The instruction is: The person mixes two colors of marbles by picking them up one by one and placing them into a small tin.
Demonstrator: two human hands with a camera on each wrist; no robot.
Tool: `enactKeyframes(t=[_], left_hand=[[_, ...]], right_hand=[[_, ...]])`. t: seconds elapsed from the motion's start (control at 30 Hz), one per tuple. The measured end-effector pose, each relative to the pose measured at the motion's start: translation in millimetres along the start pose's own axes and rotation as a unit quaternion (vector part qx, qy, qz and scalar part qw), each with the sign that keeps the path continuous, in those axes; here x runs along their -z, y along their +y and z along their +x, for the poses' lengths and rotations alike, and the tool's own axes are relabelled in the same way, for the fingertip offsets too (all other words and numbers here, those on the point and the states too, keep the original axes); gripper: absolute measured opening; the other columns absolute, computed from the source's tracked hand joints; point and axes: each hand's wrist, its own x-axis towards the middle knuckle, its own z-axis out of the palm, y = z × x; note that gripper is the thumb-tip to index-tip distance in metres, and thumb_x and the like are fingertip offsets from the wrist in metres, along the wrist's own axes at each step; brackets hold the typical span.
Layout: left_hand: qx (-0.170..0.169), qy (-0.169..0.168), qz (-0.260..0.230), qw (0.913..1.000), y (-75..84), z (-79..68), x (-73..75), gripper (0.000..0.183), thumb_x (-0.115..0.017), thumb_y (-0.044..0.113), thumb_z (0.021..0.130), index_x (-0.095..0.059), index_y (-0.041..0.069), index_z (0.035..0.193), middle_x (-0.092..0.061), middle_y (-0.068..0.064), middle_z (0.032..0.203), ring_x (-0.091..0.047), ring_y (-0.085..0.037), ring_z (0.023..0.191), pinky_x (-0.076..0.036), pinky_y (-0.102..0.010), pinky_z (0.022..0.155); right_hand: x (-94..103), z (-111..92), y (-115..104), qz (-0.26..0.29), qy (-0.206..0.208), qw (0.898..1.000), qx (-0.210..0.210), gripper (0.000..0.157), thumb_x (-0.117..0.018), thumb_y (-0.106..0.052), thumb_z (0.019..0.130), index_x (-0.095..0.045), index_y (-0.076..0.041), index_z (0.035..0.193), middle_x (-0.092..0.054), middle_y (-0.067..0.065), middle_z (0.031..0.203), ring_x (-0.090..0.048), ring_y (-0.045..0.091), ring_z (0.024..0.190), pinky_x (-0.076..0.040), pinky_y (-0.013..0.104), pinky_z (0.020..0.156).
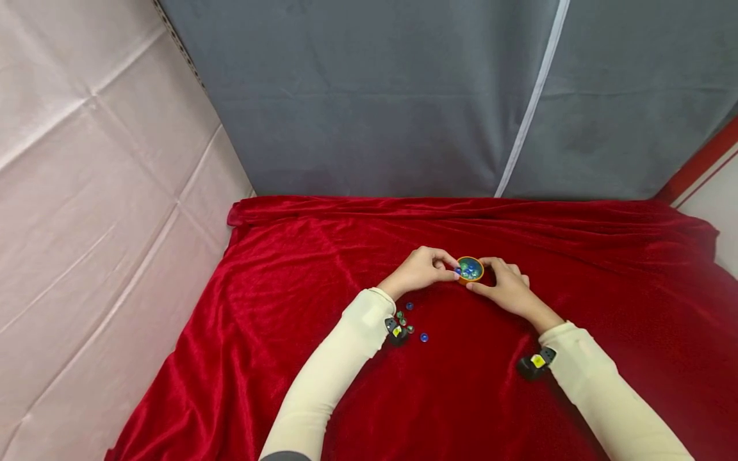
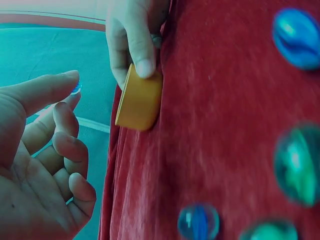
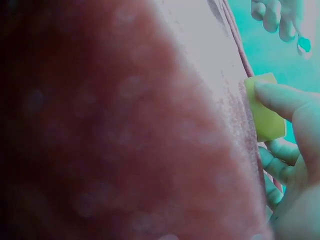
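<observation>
In the head view, my left hand (image 1: 421, 269) pinches a blue marble (image 1: 458, 271) between thumb and index finger, at the left rim of a small round orange-yellow bowl. Glass marbles (image 1: 470, 269) in blue and green lie inside that bowl. My right hand (image 1: 508, 289) holds the bowl from the right side, with thumb and fingers about its wall. The left wrist view shows the yellow bowl (image 2: 140, 102) standing on the cloth under the right thumb, and the pinched marble (image 2: 76, 89) mostly covered by fingertips.
Several loose marbles (image 1: 403, 321) lie on the red velvet cloth (image 1: 461, 384) near the left wrist, and a blue marble (image 1: 424, 337) sits a little apart. A grey curtain (image 1: 375, 96) hangs behind the table, with a pale wall covering (image 1: 115, 224) at left.
</observation>
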Motion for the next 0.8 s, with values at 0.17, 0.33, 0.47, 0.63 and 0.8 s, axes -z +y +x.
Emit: enactKeyframes(t=[0.17,0.33,0.47,0.63,0.8], left_hand=[[0.006,-0.002,-0.007,1.0000,3.1,8.6,-8.8,0.020,-0.073,0.019,0.085,-0.074,0.009,0.102,-0.054,0.003,0.063,-0.044,-0.006,0.056,-0.037,-0.017,0.052],[0.019,0.018,-0.008,0.9996,4.5,17.5,-15.1,0.019,-0.073,0.019,0.085,-0.073,0.009,0.101,-0.056,0.003,0.066,-0.045,-0.005,0.059,-0.038,-0.016,0.054],[0.025,0.033,-0.009,0.9991,6.5,24.7,-18.7,0.017,-0.073,0.020,0.085,-0.074,0.010,0.099,-0.060,0.002,0.069,-0.047,-0.004,0.061,-0.039,-0.016,0.056],[0.027,0.036,-0.015,0.9989,7.5,31.7,-23.4,0.023,-0.073,0.021,0.086,-0.073,0.010,0.106,-0.064,0.000,0.074,-0.052,-0.003,0.064,-0.043,-0.014,0.058],[0.029,0.034,-0.024,0.9987,7.2,32.7,-24.3,0.029,-0.073,0.021,0.086,-0.071,0.009,0.112,-0.066,-0.003,0.076,-0.053,-0.003,0.064,-0.044,-0.015,0.057]], right_hand=[[-0.2,0.3,0.8,-0.002,-0.002,1.000,0.002,0.065,-0.067,-0.041,0.089,-0.043,-0.001,0.134,-0.047,0.024,0.134,-0.036,0.044,0.118,-0.024,0.054,0.083],[0.5,0.3,0.4,-0.002,-0.005,1.000,0.003,0.066,-0.065,-0.044,0.089,-0.043,-0.001,0.135,-0.047,0.024,0.135,-0.035,0.044,0.118,-0.024,0.054,0.083],[1.3,-0.4,0.1,0.000,-0.005,1.000,0.002,0.065,-0.066,-0.042,0.090,-0.043,-0.002,0.134,-0.047,0.024,0.135,-0.035,0.045,0.118,-0.024,0.053,0.083],[1.7,-0.7,-1.1,0.002,-0.007,1.000,0.003,0.065,-0.066,-0.041,0.089,-0.043,-0.001,0.135,-0.046,0.025,0.136,-0.036,0.045,0.118,-0.025,0.054,0.082],[2.4,-0.6,-1.6,0.000,-0.009,1.000,0.002,0.066,-0.067,-0.041,0.089,-0.043,-0.001,0.136,-0.045,0.025,0.137,-0.035,0.045,0.119,-0.025,0.054,0.083]])
